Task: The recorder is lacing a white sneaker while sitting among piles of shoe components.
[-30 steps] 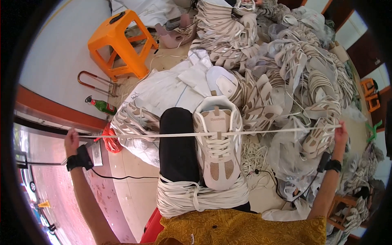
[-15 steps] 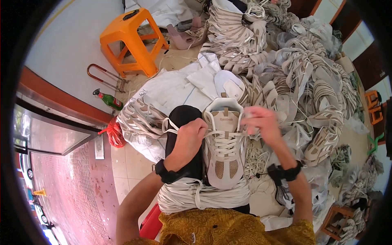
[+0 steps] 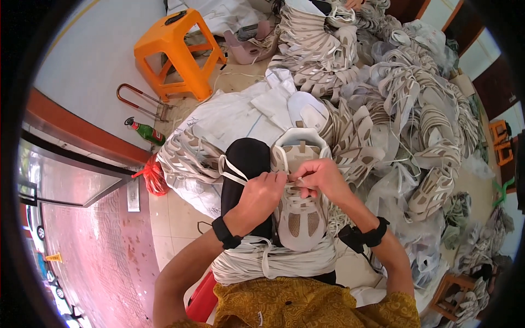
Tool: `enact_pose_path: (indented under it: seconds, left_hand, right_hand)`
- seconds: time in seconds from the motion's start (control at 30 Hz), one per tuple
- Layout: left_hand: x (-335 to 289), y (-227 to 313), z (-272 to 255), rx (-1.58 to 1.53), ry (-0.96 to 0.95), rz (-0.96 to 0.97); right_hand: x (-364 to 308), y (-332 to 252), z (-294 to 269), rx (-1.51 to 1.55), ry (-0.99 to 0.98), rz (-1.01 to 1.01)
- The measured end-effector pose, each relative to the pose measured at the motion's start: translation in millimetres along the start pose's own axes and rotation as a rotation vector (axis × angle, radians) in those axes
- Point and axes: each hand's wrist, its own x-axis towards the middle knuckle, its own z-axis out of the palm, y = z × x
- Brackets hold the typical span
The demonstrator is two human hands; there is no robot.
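A beige and white sneaker upper (image 3: 299,221) rests on my lap, toe toward me, its pale lace threaded in crossing rows. Over the tongue, both my hands meet at the upper rows of lacing. My left hand (image 3: 263,191) pinches the shoelace (image 3: 234,174), whose loose length loops out to the left over my black-clad leg (image 3: 240,153). My right hand (image 3: 322,179) has its fingers pinched at the eyelets beside it; the bit of lace there is mostly hidden by the fingers. A bundle of pale laces (image 3: 240,263) lies across my lap, nearest my body.
A white woven sack (image 3: 235,117) lies ahead with a stack of uppers (image 3: 191,158). More uppers (image 3: 421,104) heap up to the right, among clear plastic bags. An orange stool (image 3: 169,46), a green bottle (image 3: 146,133) and a red bag (image 3: 155,177) stand at the left.
My right hand has come in from the upper's right side to its middle, next to my left hand. The left hand has shifted slightly right and down.
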Motion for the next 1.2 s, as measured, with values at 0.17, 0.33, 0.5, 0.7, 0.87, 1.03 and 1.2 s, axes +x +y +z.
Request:
enact_pose_path:
  seconds: [0.17, 0.33, 0.5, 0.7, 0.87, 1.03, 1.2]
  left_hand:
    - [9.5, 2.6, -7.4, 0.24, -0.16, 0.184]
    - [3.8, 0.4, 5.8, 0.073, -0.145, -0.007]
    - [17.6, 8.4, -7.9, 0.356, -0.166, 0.216]
    - [44.3, 6.6, -24.4, 0.163, -0.59, 0.001]
    - [65.3, -2.8, -27.3, -0.184, -0.904, -0.344]
    - [52.7, 4.6, -20.4, 0.088, -0.541, 0.063]
    - [67.3, 18.9, -16.7, -0.041, -0.207, 0.229]
  right_hand:
    - [-1.1, 6.0, -5.2, 0.088, -0.014, 0.015]
    - [-4.0, 9.5, -4.4, 0.172, -0.021, 0.0]
    - [-24.3, -0.8, -20.7, -0.015, -0.014, -0.07]
    - [-20.7, 20.4, -44.4, -0.136, 0.306, -0.348]
    - [-26.5, 39.5, -29.5, -0.273, 0.35, -0.627]
    - [-38.5, 49.1, -20.7, -0.156, 0.367, -0.371]
    - [-35.9, 45.7, -31.1, -0.233, 0.479, -0.357]
